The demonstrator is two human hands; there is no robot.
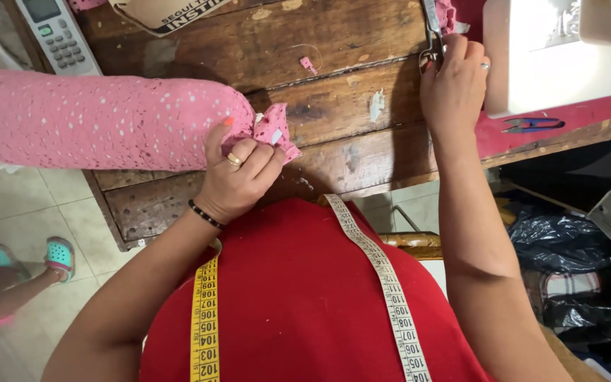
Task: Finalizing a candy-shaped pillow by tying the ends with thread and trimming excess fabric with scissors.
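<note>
My left hand [238, 173] grips the end of a pink eyelet fabric piece [100, 120], which lies stretched across the worn wooden table [334, 64] toward the left. A ring and a dark bracelet show on that hand and wrist. My right hand [454, 81] rests on the table's far right and closes around the handles of metal scissors [431, 32], whose blades point away from me. A measuring tape [383, 276] hangs around my neck over a red top.
A white sewing machine [553, 56] stands at the right on a red surface, with small blue thread snips [532, 126] beside it. A remote control [58, 32] lies at the far left. Another person's feet in teal sandals [58, 256] are on the tiled floor. Dark bags [567, 240] sit at the right.
</note>
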